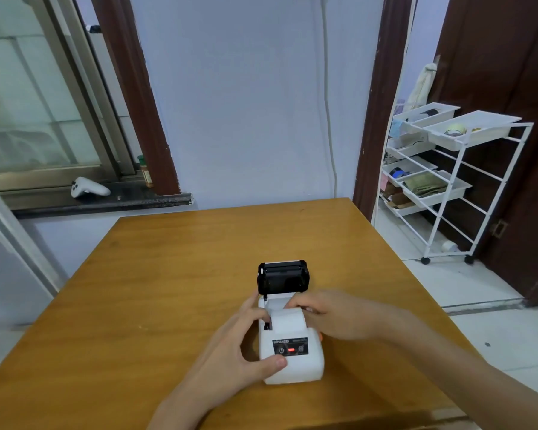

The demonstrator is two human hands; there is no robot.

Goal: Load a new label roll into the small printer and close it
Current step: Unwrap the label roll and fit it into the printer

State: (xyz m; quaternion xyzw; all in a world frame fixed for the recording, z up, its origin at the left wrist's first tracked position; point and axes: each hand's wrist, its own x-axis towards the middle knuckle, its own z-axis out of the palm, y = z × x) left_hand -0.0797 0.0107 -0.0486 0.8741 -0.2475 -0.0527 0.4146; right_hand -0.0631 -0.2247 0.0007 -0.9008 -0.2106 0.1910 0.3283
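A small white printer sits on the wooden table, its black-lined lid standing open and upright at the far end. A white label roll lies in the open bay. My left hand grips the printer's left side, thumb on its front corner and fingers at the bay's edge. From the right, my right hand rests its fingertips on the top of the roll. A red light glows on the printer's black front panel.
A white wheeled wire rack with trays of tape and cloth stands at the right by a dark door. On the window sill at the left lie a white controller and a small bottle. The wall is just behind the table.
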